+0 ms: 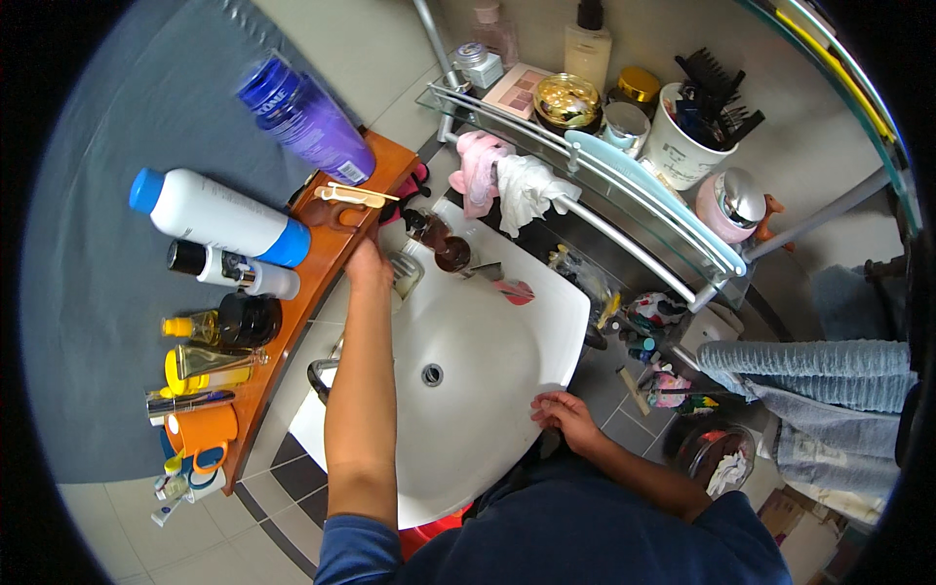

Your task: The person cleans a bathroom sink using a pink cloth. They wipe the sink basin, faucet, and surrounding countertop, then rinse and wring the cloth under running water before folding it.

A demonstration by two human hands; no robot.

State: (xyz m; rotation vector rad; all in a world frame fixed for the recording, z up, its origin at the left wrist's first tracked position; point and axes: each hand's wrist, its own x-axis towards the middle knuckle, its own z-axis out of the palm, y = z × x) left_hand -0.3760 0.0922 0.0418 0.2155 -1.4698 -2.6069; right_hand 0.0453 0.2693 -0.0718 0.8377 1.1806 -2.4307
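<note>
My left hand [368, 263] reaches up to the edge of an orange-brown wooden shelf [322, 274]. Its fingertips are hidden at the shelf, so whether they hold anything does not show. Just beside it a soap dish [406, 273] sits on the back corner of a white ceramic washbasin [482, 365]. Above the hand, a brown holder [333, 213] with thin pale sticks lies on the shelf. My right hand [567, 418] hovers by the basin's right front rim, fingers loosely bent, nothing visible in it. The basin's drain [432, 375] lies between the two arms.
Purple [314, 121] and white-blue bottles [223, 216] and an orange mug [205, 431] crowd the wooden shelf. Brown bottles [452, 254] stand on the basin's back ledge. A glass shelf [468, 113] with cosmetics and a rail [629, 245] juts over the right side.
</note>
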